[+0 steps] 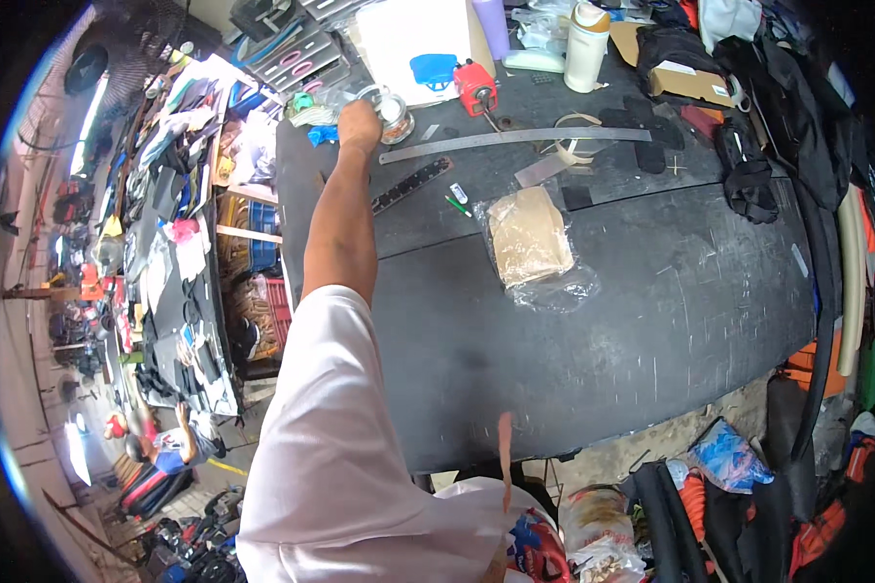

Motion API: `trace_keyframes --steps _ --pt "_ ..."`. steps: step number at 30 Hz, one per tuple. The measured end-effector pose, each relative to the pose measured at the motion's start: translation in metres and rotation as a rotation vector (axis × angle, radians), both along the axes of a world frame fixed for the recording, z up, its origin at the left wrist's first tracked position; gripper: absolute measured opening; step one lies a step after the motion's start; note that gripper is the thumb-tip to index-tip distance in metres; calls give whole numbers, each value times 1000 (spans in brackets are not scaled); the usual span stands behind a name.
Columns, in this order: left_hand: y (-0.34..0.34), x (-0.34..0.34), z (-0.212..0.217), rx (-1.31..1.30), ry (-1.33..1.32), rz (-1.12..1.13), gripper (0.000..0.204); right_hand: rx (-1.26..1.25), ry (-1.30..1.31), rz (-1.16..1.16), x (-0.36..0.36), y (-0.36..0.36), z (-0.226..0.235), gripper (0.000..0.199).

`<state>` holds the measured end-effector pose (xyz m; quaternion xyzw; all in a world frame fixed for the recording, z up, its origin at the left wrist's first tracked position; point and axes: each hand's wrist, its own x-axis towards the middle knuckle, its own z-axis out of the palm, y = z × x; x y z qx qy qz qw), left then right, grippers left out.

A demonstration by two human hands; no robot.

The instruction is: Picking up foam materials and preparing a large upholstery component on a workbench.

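Observation:
My left arm stretches across the black worktable to its far left. There my left hand is closed at the rim of a clear glass jar with small things inside; its fingertips are partly hidden. At the table's near edge, a narrow skin-coloured strip shows beside my sleeve. It may be part of my right hand, but its fingers cannot be made out. Nearest the jar lie a long steel ruler and a dark slotted strip.
A brown paper piece in clear plastic lies mid-table, beside a green pencil. Behind stand a red hand-cranked tool and a white bottle. Black straps hang at the right edge. Another person is at the far left.

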<state>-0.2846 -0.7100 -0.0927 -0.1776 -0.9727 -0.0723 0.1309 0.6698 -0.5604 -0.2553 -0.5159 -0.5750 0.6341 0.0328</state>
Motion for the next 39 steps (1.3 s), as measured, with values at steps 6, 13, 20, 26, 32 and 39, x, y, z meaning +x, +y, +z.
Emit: trace_keyframes --steps 6,13,20,26,32,39 --pt "-9 44 -9 18 21 -125 60 13 -152 6 112 -41 68 35" --pt "73 319 -3 314 -556 -244 88 89 -228 -36 178 -87 96 34" --pt "122 337 -89 -259 36 -783 48 -184 -250 -822 173 -144 97 27" --pt "115 143 -124 76 -31 -676 39 -241 -411 -814 118 -131 126 47" --pt "261 323 -18 111 -580 -504 73 -132 -654 -966 109 -242 96 48" --pt "266 503 -44 166 -489 -1092 63 -171 -867 -866 116 -203 78 47"
